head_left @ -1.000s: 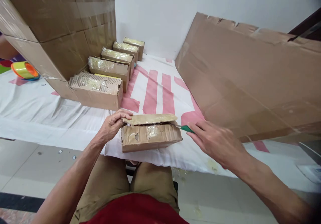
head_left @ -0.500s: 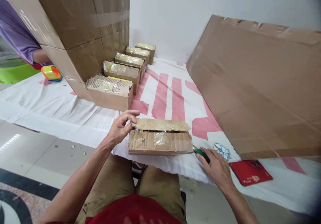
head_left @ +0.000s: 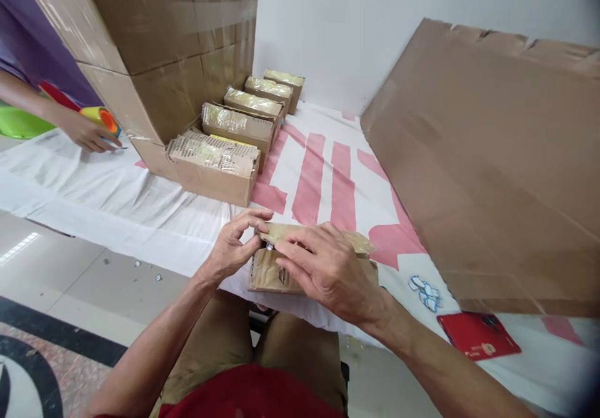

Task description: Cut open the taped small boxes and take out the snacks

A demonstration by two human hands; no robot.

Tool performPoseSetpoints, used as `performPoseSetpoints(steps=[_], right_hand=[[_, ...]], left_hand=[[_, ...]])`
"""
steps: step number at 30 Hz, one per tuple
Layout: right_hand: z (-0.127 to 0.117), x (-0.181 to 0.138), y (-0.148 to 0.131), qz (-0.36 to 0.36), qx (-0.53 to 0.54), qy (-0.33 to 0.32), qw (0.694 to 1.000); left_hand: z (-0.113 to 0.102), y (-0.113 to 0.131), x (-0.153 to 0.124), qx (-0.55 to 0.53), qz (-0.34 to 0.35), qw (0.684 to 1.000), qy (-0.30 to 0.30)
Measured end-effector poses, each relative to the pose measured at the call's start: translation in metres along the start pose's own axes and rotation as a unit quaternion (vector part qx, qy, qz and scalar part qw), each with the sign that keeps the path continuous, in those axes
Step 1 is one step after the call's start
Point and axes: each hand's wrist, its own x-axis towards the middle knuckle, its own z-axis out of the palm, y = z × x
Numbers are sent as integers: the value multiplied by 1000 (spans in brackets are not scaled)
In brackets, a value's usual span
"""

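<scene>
A small taped cardboard box (head_left: 268,275) lies at the near edge of the white and red cloth (head_left: 323,180). My left hand (head_left: 233,244) pinches the left end of its top flap. My right hand (head_left: 328,268) lies across the front of the box, fingers bent on the flap edge and covering most of it. No tool shows in my right hand.
Several similar taped boxes (head_left: 215,167) stand in a row beside a large carton (head_left: 154,43) at the left. A big cardboard sheet (head_left: 497,162) leans at the right. A red booklet (head_left: 478,335) lies near it. Another person's hand (head_left: 89,134) touches a tape roll (head_left: 103,118) at far left.
My right hand left the green-handled tool at the box's right end and moved onto the box. The other person's hand reached the tape roll. The view shifted left.
</scene>
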Motion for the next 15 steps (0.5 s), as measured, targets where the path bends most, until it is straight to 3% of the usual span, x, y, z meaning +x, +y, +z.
performPoseSetpoints(steps=[7,15], right_hand=[[8,16,12,146,161,-51,975],[7,33,13,261,210,-93,938]], left_hand=[[-3,3,-5,44,55,997,3],[5,2,-8,50,102,993,43]])
